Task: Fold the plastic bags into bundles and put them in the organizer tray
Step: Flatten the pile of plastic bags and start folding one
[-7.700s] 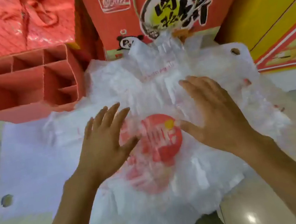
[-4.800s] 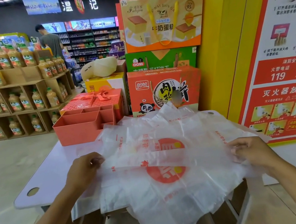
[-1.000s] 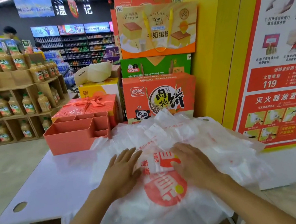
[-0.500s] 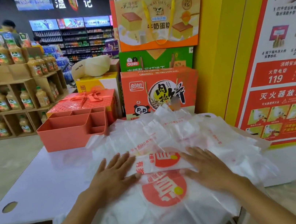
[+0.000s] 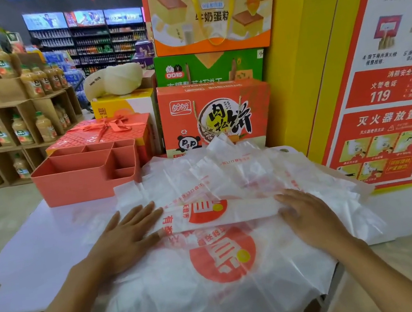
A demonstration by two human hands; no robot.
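**Hands pressed flat on a folded bag strip**

Nearest the camera, a loose pile of white plastic bags (image 5: 228, 294) is draped over the front edge of a white table (image 5: 32, 251), with a round red logo seen on the uppermost sheet. Just beyond it, one bag has been folded into a long narrow strip (image 5: 221, 211) laid crosswise on the pile. The left hand (image 5: 126, 237) is held open, fingers spread and palm down, pressed on the strip's left end. The right hand (image 5: 307, 216) is likewise laid flat and open on the right end (nothing is gripped by either hand). More crumpled bags are heaped behind the strip. At the table's far left, just beside the pile, a coral organizer tray (image 5: 82, 174) is set, its compartments seen empty. Behind it a red gift box (image 5: 105, 132) tied with a ribbon is placed, and to its right an orange carton (image 5: 217, 116) is stacked under a green one.
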